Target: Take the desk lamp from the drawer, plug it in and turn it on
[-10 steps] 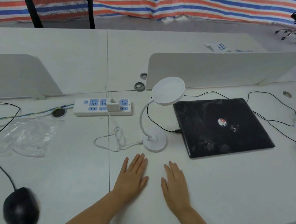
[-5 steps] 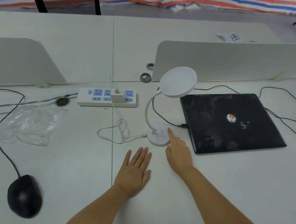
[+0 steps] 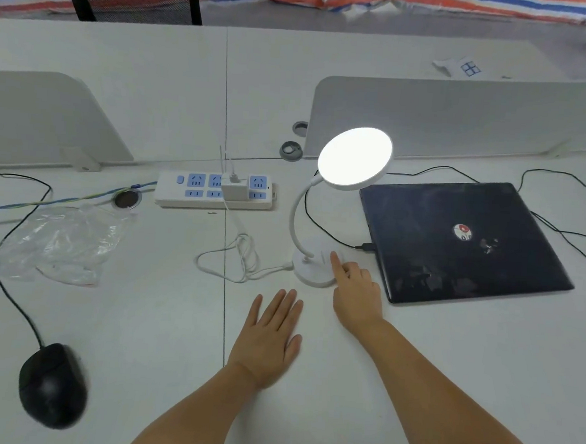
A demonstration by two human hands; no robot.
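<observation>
The white desk lamp [image 3: 355,158] stands on the desk with its round head lit bright. Its round base [image 3: 311,271] sits in front of me. A white cable [image 3: 238,259] runs from the base, coils on the desk, and rises to a white adapter [image 3: 233,189] plugged into the power strip [image 3: 170,193]. My right hand [image 3: 357,294] has its index finger stretched out and resting on the base, the other fingers curled. My left hand [image 3: 271,337] lies flat on the desk, fingers apart, holding nothing.
A closed black laptop [image 3: 462,239] lies right of the lamp with a black cable plugged in. A crumpled clear plastic bag [image 3: 60,242] is at the left. A black mouse [image 3: 52,384] sits near left. White divider panels [image 3: 462,119] stand behind.
The lamp head went from dark to lit. My right hand reached forward from lying flat on the desk and put its index finger on the base. The left hand stayed put.
</observation>
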